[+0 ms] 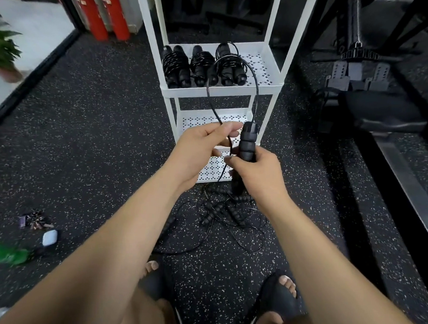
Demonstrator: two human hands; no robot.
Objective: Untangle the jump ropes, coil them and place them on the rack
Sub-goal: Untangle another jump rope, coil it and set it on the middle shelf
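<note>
Near the low shelves of the rack, both hands meet over a jump rope. The right hand is closed around a black handle and holds it straight up. This hand covers the handle's lower part, so I cannot tell if a second handle is in there too. The left hand pinches the thin black cord with thumb and fingers, just left of the handle. The cord makes a big loop up in front of the rack and comes back down to the handle's top.

Three coiled ropes lie side by side on a far shelf. The rack's top is cut off, and the hands hide part of its lowest shelf.

Below the hands, a pile of tangled ropes lies on the floor. How many ropes are in it is hard to count. To the near left lie some keys, a small white case and a green thing, too blurry to name.
</note>
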